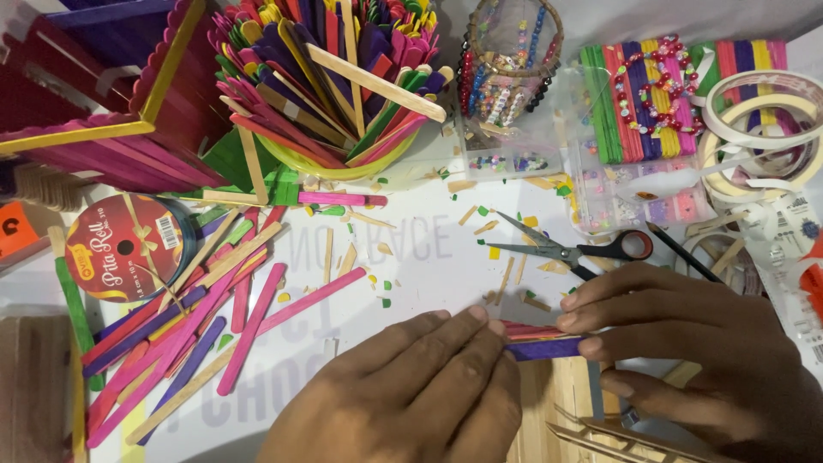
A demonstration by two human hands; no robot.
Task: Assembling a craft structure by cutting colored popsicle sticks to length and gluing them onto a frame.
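Left hand point(411, 390), palm down with fingers extended and closed together, presses its fingertips on one end of a small stack of craft sticks point(540, 339); the right hand point(686, 360) pinches the other end between thumb and fingers. Both hands thus have hold of the same stack, whose visible sticks are red on top and purple beneath, lying flat between the two sets of fingertips on the white counter point(420, 249). Under the right hand lies a panel of plain wooden sticks point(557, 403), touching the stack's lower edge.

Just beyond the right hand's fingers lie scissors point(566, 250) with black-and-red handles, blades partly open and pointing away to the left. Small coloured stick offcuts point(489, 227) are scattered beyond both hands. Well to the left of the left hand lies a loose pile of pink, purple and plain sticks point(197, 317), with a ribbon roll point(120, 247) beside it. Farther beyond the left hand stands a yellow cup point(343, 167) crowded with upright coloured sticks. Far beyond the right hand are a beaded holder point(510, 60), a clear bead box point(634, 193) and rolls of tape point(759, 129).
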